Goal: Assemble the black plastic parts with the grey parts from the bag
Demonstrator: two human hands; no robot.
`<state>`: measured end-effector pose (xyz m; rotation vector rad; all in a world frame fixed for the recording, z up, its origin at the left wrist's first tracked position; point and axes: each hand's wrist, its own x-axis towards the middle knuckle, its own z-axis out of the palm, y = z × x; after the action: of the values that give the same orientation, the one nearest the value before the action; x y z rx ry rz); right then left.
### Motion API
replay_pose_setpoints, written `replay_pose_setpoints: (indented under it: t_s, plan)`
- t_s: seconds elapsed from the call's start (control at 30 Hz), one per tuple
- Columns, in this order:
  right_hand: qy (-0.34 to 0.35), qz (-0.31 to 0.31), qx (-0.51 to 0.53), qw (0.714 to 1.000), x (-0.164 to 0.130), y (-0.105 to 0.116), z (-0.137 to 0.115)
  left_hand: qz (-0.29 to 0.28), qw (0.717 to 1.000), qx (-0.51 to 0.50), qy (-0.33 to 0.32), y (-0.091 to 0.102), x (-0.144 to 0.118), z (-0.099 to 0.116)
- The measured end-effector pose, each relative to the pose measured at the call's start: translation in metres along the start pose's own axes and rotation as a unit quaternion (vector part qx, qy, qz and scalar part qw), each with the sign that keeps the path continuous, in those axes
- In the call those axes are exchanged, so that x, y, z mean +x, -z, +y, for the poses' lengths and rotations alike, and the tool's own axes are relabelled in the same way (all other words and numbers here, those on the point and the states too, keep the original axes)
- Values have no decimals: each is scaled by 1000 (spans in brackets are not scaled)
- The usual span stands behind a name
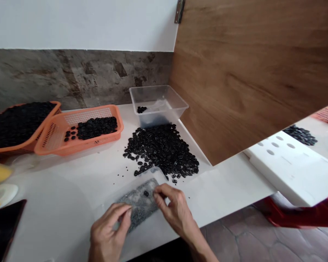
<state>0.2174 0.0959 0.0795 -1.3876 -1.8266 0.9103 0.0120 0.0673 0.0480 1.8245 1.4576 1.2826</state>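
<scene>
We are seated at a white worktop (71,189), both bare hands working on a clear, flat plastic bag (139,198) lying near its front edge. The bag is partly filled with small pieces that look grey through the film. Our left hand (109,229) rests on the bag's near end, thumb and forefinger closed in a light pinch on the plastic. Our right hand (172,207) sits on the bag's right side, fingertips drawn together over one small black piece (146,193) at the bag's mouth; whether they grip it or only touch it, we cannot tell.

We judge the step to be filling the bag piece by piece. The next move calls for holding the mouth open while more pieces are drawn from the loose heap of small black plastic rings (162,149) just behind the bag.

Behind that heap stands a clear rectangular plastic tub (177,105), nearly empty. Left of the heap, two orange perforated plastic baskets (54,140) hold more black pieces. A dark phone (2,229) lies far left of the bag. Grey stone-patterned wall tiles (71,76) back the worktop; a brown wooden panel (248,72) rises right of the tub.
</scene>
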Motion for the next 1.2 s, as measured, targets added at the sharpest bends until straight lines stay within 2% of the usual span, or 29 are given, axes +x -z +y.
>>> replay_pose_setpoints:
  t_s: [0.03, 0.07, 0.13, 0.17, 0.23, 0.33, 0.43, 0.63, 0.87, 1.0, 1.03, 1.1, 1.13, 1.2]
  plan:
    - [-2, -1, -24, 1000, 6, 3, 6, 24, 995, -55, 77, 5, 0, -4]
    - [4, -2, -52, 999, 11, 5, 12, 46, 979, -123, 156, 9, 1, -7]
    - [34, -19, -103, 994, 21, 4, 21, 75, 919, -262, 284, 15, 3, -8]
    - [57, -32, -120, 991, 25, 1, 24, 78, 887, -317, 327, 16, 5, -7]
    - [102, -56, -133, 984, 33, -11, 28, 68, 839, -384, 380, 16, 8, -1]
    - [128, -49, -128, 982, 38, -33, 32, 43, 810, -423, 403, 10, 12, 9]
    - [139, -18, -123, 983, 37, -44, 39, 15, 804, -440, 399, 5, 11, 12]
    - [139, 7, -101, 985, 31, -34, 46, 5, 808, -443, 389, 2, 8, 12]
    - [87, -97, -79, 988, 42, -25, 26, 23, 791, -464, 397, 0, 8, 12]
    - [27, -116, -64, 991, 47, -14, 20, 42, 793, -457, 401, -2, 11, 16]
    - [7, -125, -37, 991, 47, -13, 19, 42, 794, -455, 401, -3, 12, 17]
    - [-45, -147, 87, 984, 44, -11, 16, 35, 795, -452, 404, -5, 13, 18]
    - [-72, -154, 172, 970, 41, -12, 14, 31, 795, -451, 404, -6, 13, 18]
    - [-114, -143, 337, 924, 35, -16, 8, 24, 797, -452, 401, -10, 12, 18]
